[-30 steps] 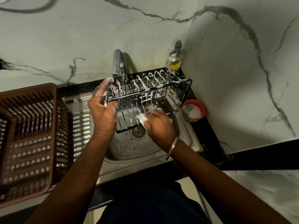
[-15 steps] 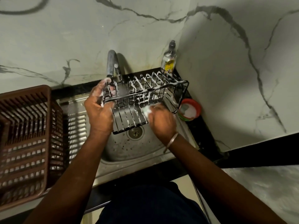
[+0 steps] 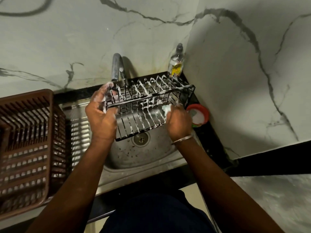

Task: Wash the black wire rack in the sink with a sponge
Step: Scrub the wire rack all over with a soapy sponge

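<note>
Sudsy black wire rack (image 3: 144, 105): stiff, probably slippery
left hand (image 3: 101, 118) fingers clamp its end; right hand (image 3: 179, 122) fingers pinch pale sponge (image 3: 166, 109)

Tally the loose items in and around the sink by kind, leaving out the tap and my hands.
Black wire rack, streaked with foam: 1
Pale soapy sponge: 1
Brown slatted plastic basket: 1
Clear bottle with yellow label: 1
Round red-rimmed tub with white contents: 1
Total: 5
</note>
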